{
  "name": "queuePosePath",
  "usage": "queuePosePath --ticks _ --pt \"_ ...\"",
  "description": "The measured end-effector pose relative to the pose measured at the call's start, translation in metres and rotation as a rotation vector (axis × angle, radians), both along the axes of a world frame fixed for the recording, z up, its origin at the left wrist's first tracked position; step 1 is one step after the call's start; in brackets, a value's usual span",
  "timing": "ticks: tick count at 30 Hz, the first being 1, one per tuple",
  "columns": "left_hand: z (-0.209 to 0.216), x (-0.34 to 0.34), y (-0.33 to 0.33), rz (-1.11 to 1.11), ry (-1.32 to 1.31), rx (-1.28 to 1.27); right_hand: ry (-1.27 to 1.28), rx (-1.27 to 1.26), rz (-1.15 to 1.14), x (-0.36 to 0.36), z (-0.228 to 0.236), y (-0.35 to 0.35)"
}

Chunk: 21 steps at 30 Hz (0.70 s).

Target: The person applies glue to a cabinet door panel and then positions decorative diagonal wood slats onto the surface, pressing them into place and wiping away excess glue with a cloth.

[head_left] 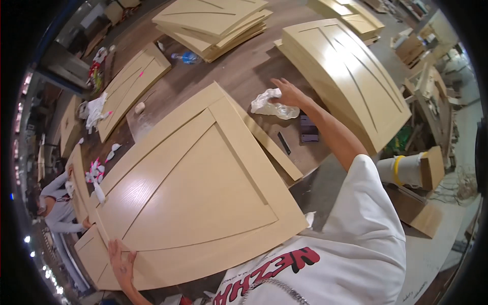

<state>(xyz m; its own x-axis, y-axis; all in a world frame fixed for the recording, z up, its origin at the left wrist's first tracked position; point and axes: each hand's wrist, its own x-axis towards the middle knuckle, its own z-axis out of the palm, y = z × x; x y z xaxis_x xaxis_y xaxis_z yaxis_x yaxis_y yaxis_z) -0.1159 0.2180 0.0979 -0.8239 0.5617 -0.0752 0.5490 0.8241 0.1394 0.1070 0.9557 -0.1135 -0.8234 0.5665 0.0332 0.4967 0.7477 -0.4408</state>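
A large pale wood panel [195, 188] with grooved diagonal lines and a raised border lies in front of me. On its lower left edge rests my left hand [122, 262], fingers stretched and thumb apart. My right hand [292, 95] reaches out beyond the panel's right side, its fingers spread. Just beneath it is a crumpled white bundle [274, 105] that looks like thin plastic or cloth; my thumb overlaps it, and whether it touches I cannot tell. Near the bundle are a dark, narrow handled tool [284, 143] and a purple-grey flat object [308, 129].
Stacks of similar panels stand at the back [213, 20] and right [351, 76]. A clear plastic bottle [187, 58] lies by the back stack. Another person [58, 208] works at the far left. White and pink scraps [95, 173] lie on the brown table [203, 71].
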Motion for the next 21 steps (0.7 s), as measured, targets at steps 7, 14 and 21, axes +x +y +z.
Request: queuePosePath --ticks 7,14,21 --pt "0.015 -0.001 -0.001 0.186 -0.227 0.125 -0.107 0.139 -0.089 -0.023 -0.069 -0.041" --pt "0.005 -0.006 0.002 0.161 -0.117 -0.108 0.566 0.253 0.059 -0.033 0.088 -0.056" --pt "0.003 -0.010 -0.003 0.153 -0.091 -0.096 0.437 0.374 0.738 -0.070 0.180 -0.147"
